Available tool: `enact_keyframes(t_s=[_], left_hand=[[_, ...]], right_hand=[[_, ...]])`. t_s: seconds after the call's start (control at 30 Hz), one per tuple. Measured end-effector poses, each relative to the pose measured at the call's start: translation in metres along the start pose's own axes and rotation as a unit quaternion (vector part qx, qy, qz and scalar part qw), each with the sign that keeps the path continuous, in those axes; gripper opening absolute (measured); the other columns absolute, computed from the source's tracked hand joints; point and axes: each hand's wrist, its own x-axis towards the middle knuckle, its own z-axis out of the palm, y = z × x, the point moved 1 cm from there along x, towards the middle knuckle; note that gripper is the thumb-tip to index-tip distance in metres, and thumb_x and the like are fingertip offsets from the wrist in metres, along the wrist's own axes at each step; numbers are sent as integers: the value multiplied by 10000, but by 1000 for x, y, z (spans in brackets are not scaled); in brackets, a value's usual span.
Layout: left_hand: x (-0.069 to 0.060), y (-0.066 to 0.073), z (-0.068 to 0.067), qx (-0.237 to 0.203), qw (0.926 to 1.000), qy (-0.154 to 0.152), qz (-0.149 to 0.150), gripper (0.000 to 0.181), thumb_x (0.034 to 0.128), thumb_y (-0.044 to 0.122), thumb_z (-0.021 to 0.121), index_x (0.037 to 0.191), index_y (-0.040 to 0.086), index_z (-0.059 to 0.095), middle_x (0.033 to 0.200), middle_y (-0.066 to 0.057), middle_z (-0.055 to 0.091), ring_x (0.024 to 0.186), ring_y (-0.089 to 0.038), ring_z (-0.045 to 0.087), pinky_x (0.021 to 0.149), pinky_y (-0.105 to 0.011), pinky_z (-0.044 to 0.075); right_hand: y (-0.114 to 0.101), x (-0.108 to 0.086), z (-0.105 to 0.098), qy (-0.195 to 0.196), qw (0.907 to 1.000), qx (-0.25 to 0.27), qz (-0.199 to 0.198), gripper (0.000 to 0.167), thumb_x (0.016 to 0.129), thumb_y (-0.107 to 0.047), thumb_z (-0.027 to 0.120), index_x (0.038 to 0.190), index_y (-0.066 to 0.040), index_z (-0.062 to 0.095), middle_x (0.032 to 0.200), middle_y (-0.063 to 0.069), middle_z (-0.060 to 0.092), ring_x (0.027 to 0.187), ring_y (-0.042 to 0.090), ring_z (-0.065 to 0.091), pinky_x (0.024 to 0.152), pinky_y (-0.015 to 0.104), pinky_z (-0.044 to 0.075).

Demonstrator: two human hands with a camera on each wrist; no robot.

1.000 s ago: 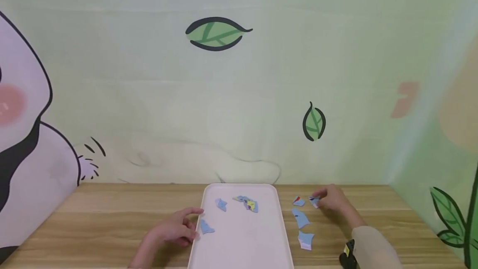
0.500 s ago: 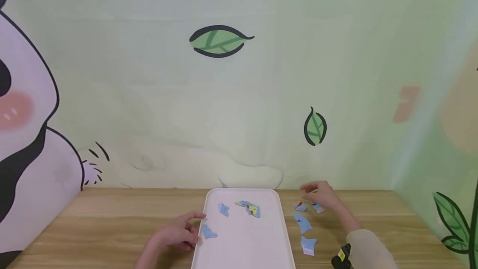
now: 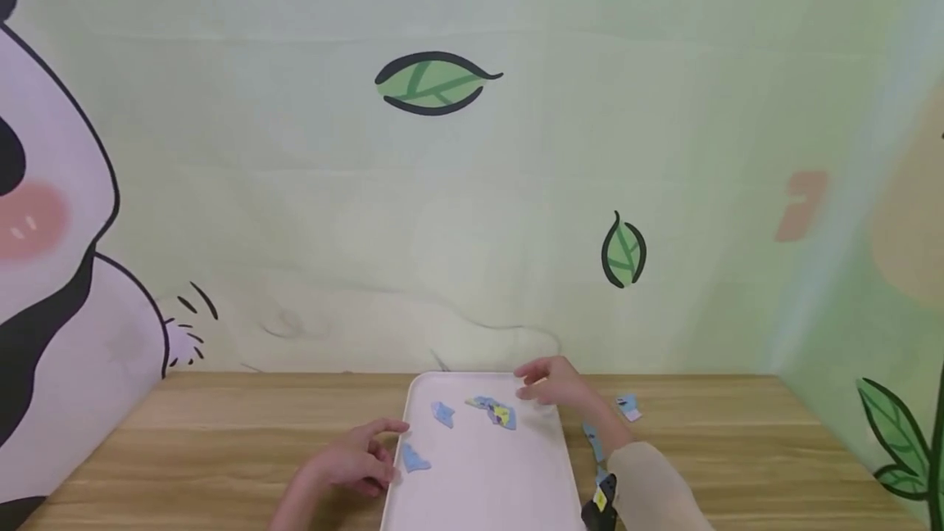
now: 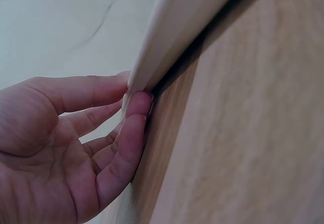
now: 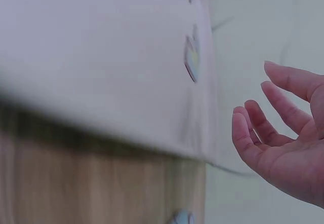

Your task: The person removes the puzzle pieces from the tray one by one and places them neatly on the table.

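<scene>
A white tray lies on the table with blue puzzle pieces on it. Along its left side, my left hand holds the rim; the left wrist view has the fingertips against the tray's edge. Over the far right corner of the tray hovers my right hand, fingers loosely bent and nothing between them. Just left of it sits a joined cluster of pieces with a yellow patch. Two single blue pieces rest further left, one farther back and one by the left rim.
Right of the tray, a blue and white piece lies on the wooden table. A long blue piece is partly covered by my right forearm. A black wrist device is by the sleeve. Behind stands a printed backdrop.
My right hand has let go of a piece on the table at the right and moved left, empty, over the tray. My left hand has stayed at the tray's rim.
</scene>
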Motion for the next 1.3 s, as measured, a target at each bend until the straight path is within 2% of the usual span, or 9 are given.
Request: enact_keyframes(t_s=[0.2,0.47,0.67,0.8,1.07,1.3], left_hand=[[-1,-1,3,-38,10000,-4,-24,636,759,-21,652,1321,-23,355,765,-62,507,632,-148,532,547,-257,493],[-3,3,-2,7,9999,88,-74,646,755,-32,647,1328,-22,348,770,-68,507,627,-150,531,540,-254,490],[-8,2,-7,31,9998,141,-128,654,755,-25,651,1331,-19,343,768,-62,512,628,-146,532,537,-251,487],[-12,2,-9,8,9997,153,-169,649,757,-24,652,1327,-25,342,761,-56,510,625,-141,528,533,-245,482],[-14,3,-9,4,9996,207,-210,644,763,-25,649,1330,-19,344,769,-60,509,621,-142,526,537,-244,483],[-14,-2,-8,37,9997,174,-156,654,753,-40,644,1334,-18,345,770,-68,517,627,-148,527,543,-253,487]], right_hand=[[3,5,21,-120,9996,-53,240,300,762,-49,702,1050,2,636,884,80,560,718,158,500,594,254,481],[-5,8,35,-202,9990,-326,208,338,720,-36,721,1047,-11,639,905,72,565,721,147,488,553,236,453],[-9,9,44,-195,9986,-498,-5,341,681,2,732,1012,4,650,872,85,567,666,131,466,516,201,409],[-10,9,47,-183,9973,-689,-160,325,656,17,740,971,-1,665,846,79,572,715,150,482,561,216,410],[-12,11,53,-172,9884,-1433,-477,364,573,51,738,926,-17,677,782,53,550,711,146,477,602,226,401],[-14,6,56,-174,9874,-1478,-534,355,566,90,725,896,-15,649,758,59,529,676,150,466,569,227,390]])
